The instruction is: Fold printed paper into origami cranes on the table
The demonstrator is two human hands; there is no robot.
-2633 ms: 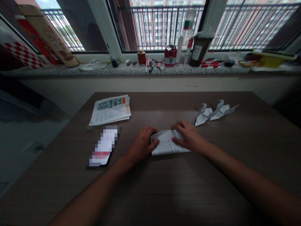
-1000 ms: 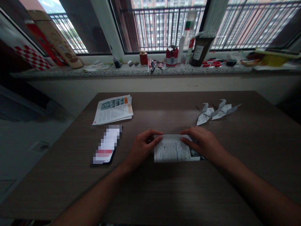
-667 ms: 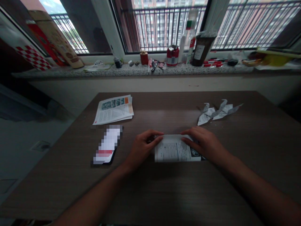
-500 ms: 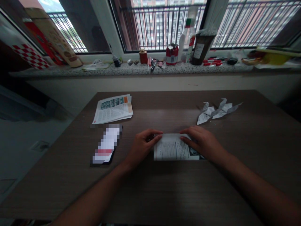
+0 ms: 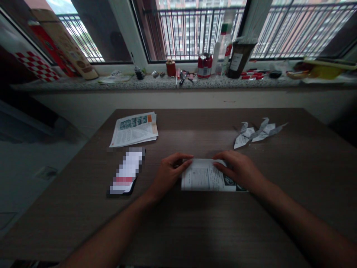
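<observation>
A folded sheet of printed paper (image 5: 203, 178) lies flat on the brown wooden table (image 5: 195, 230) in front of me. My left hand (image 5: 169, 175) holds its left edge, fingers curled, thumb and fingertips pinching the upper left corner. My right hand (image 5: 241, 169) lies over the right part of the sheet, fingers pressed down along its top fold. Two folded paper planes (image 5: 258, 132) rest farther back on the right.
A stack of printed pages (image 5: 135, 128) lies at the back left, and a phone (image 5: 125, 172) sits just in front of it. The stone windowsill (image 5: 83, 83) behind the table carries a red can (image 5: 204, 66), bottles, a dark cup (image 5: 237, 57) and small tools.
The crumpled-looking sheet has been turned and flattened into a wider folded rectangle. Both hands shifted slightly apart to its two ends and have stayed nearly still over the last second.
</observation>
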